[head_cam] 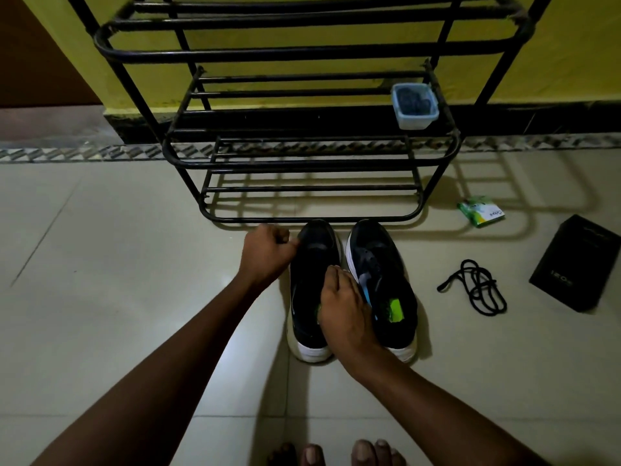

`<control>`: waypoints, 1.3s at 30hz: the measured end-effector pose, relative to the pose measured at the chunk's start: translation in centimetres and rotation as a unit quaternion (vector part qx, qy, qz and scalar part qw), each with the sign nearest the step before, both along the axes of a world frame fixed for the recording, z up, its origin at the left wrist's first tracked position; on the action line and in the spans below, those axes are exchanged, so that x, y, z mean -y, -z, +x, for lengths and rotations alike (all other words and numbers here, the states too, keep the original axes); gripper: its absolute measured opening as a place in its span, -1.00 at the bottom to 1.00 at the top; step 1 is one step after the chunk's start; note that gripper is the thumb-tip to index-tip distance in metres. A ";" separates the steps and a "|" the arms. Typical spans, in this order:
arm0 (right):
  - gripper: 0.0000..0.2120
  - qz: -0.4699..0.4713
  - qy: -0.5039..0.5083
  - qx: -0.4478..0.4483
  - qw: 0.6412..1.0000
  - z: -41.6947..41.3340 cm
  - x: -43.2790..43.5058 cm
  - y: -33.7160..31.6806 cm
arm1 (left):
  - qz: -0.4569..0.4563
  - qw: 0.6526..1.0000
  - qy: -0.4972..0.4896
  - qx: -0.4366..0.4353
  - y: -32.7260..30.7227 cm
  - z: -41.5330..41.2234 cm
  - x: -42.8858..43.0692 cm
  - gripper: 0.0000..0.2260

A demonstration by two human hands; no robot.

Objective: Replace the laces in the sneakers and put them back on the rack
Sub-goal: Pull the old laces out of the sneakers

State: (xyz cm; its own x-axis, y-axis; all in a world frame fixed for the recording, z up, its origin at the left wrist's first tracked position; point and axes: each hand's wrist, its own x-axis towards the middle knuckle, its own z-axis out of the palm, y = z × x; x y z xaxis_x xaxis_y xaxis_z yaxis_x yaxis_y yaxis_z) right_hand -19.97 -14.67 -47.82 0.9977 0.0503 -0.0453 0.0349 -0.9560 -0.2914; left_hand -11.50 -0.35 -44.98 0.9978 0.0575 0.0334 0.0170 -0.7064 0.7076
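Observation:
Two black sneakers with white soles stand side by side on the floor in front of the black metal rack (302, 218). My right hand (342, 314) grips the left sneaker (309, 280) over its tongue and opening. My left hand (268, 250) is a tight fist beside that sneaker's toe; thumb and forefinger pinch what looks like its dark lace, which is hard to make out in the dim light. The right sneaker (383, 264) shows a green insole label and stands untouched. A loose black lace (477, 287) lies coiled on the floor to the right.
A black box (578, 264) and a small green packet (480, 211) lie on the tiles at the right. A clear plastic tub (415, 107) with dark contents sits on the rack's middle shelf. My bare toes (336, 455) show at the bottom edge.

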 end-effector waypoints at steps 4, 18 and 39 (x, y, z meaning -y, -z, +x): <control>-0.51 0.000 -0.002 -0.003 1.000 0.0 0.0 -0.1 | -0.183 0.979 -0.060 -0.063 -0.5 0.5 -0.8 -0.66; -0.46 -0.008 -0.017 0.001 1.000 -0.1 0.2 -0.1 | 0.317 0.937 0.073 -0.131 7.5 -3.1 -4.9 -0.71; -0.87 0.616 0.107 -0.085 0.775 3.5 7.5 -5.1 | -0.430 0.895 0.034 -0.112 -5.1 -0.6 8.7 -0.78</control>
